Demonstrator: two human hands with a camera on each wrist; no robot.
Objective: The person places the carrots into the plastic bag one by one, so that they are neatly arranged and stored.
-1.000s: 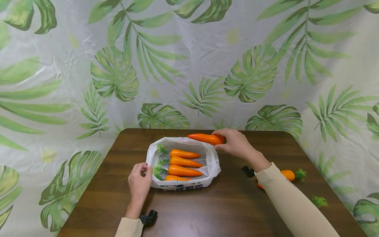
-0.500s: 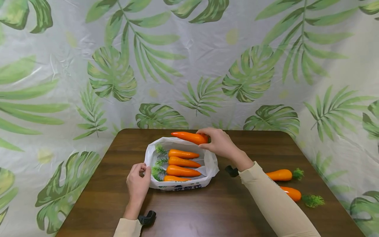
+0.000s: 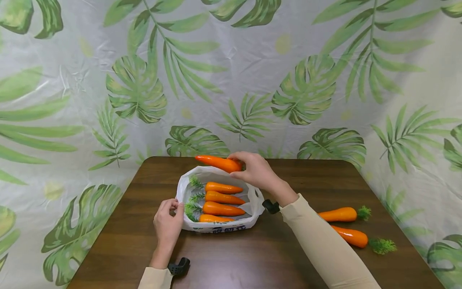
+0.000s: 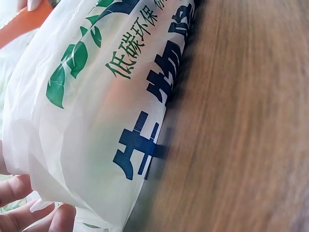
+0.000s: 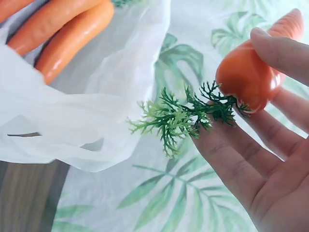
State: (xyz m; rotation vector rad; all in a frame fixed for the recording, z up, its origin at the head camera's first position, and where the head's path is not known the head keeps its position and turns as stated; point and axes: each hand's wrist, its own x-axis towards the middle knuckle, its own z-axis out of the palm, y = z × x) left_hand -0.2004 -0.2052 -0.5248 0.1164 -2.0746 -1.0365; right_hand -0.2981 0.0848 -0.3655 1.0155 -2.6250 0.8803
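Observation:
My right hand (image 3: 258, 170) holds an orange carrot (image 3: 216, 162) by its thick end, above the far rim of a white plastic bag (image 3: 255, 196). The tip of the carrot points left. In the right wrist view its feathery green top (image 5: 174, 118) hangs out beside my fingers (image 5: 236, 169). Inside the open bag several carrots (image 3: 223, 208) lie in a row, their green tops to the left. My left hand (image 3: 169, 220) pinches the bag's left edge. Its fingertips (image 4: 63, 220) show at the bag's film in the left wrist view.
Two more carrots, an upper one (image 3: 339, 214) and a lower one (image 3: 351, 237), lie at the right of the brown wooden table (image 3: 231, 265), partly behind the right sleeve (image 3: 321, 245). A leaf-patterned sheet (image 3: 252, 72) hangs behind the table.
My right hand has carried its carrot leftward and slightly up along the bag's far rim. The left hand stays at the bag's edge. More of the two right-hand carrots shows past the sleeve.

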